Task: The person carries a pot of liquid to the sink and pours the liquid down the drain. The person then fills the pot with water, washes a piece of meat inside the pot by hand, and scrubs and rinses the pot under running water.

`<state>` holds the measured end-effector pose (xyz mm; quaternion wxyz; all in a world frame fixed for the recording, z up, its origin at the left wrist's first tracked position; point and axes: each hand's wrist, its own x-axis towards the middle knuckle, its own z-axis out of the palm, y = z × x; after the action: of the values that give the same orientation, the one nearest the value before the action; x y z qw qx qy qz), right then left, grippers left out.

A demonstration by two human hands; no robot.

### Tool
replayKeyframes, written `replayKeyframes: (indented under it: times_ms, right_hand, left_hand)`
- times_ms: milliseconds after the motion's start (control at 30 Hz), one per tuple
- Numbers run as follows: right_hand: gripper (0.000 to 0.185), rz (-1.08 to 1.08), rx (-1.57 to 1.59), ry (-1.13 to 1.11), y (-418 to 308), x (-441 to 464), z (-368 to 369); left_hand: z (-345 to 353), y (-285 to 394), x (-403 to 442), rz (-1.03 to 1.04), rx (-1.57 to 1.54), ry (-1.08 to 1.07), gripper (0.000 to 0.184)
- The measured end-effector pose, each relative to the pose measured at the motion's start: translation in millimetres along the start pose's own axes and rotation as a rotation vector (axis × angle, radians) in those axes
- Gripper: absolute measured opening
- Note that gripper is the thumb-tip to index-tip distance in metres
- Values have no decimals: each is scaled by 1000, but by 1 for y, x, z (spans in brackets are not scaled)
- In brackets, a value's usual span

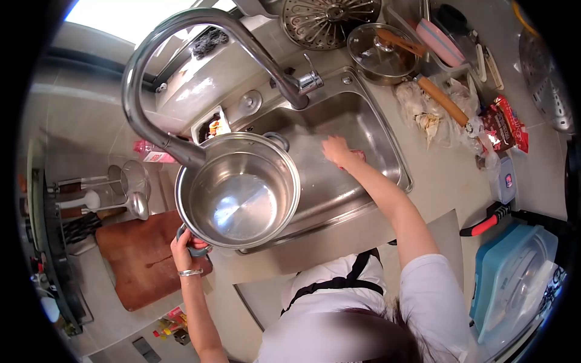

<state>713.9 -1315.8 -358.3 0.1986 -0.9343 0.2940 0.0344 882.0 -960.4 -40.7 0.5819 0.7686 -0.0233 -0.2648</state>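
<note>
Watching remotely, I saw the left hand [186, 244] clasp a stockpot handle [202, 250] but couldn't tell the right hand's [336, 149] grip or red packet's [502, 125] wording.

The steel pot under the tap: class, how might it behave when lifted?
The steel pot is probably stiff, judging by its round metal rim. It may tip, since the left hand grips only one side handle. Its smooth, shiny surface could be slippery.
</note>
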Motion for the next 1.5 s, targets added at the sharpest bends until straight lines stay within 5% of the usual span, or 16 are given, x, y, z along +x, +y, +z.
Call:
replayKeyframes:
  times_ms: [133, 333, 433, 533, 633, 733, 800, 833, 867, 900, 967, 1100, 1133, 1200, 1367, 1500]
  right_hand:
    - [20, 35, -315, -62, 17, -26, 34]
    - [19, -103, -302, -78, 48, -17, 81]
    - [12, -138, -184, -286, 57, -10, 62]
    - [13, -249, -375, -13, 66, -8, 27]
    - [15, -130, -640, -5, 84, -9, 8]
    - [17, -23, -882, -62, 121, -18, 77]
    - [20, 143, -405, -608, 96, -42, 67]
    - [23, 72, -303, -495, 100, -63, 102]
    - [23, 77, -162, -777, 64, -78, 47]
    - [19, -94, -275, -459, 62, -101, 97]
    - [20, -364, -208, -604, 20, -84, 107]
    - [23, -311, 337, -391, -94, -59, 150]
    - [26, -529, 378, -383, -116, -51, 176]
    - [26, -563, 410, -577, -137, -49, 156]
    - [25, -728, 211, -544, -46, -59, 135]
    - [19, -629, -63, -591, -12, -71, 120]
  left_hand:
    - [-14, 7, 10, 1, 27, 38, 19]
    - [-17, 18, 16, -14, 9, 73, 23]
    - [-13, 21, 20, -32, -49, 23, 23]
    - [-15, 17, 22, -4, -37, 25, 22]
    - [-16, 16, 25, -4, -36, 8, 22]
    - [-14, 14, 24, 7, 24, 63, 23]
    - [-8, 17, 19, 7, 44, 85, 23]
    - [-10, 19, 20, -1, 15, 62, 22]
    - [-14, 19, 21, -6, -19, 38, 21]
    - [-17, 18, 21, -11, -51, 16, 20]
    - [-16, 18, 20, -9, -23, 73, 21]
    - [-4, 23, 22, -13, -17, 106, 21]
    - [-4, 23, 22, -18, -11, 129, 21]
    - [-11, 24, 24, 3, -11, 128, 21]
    - [-18, 25, 25, 27, -13, 119, 21]
    - [-21, 26, 27, 22, 14, 163, 21]
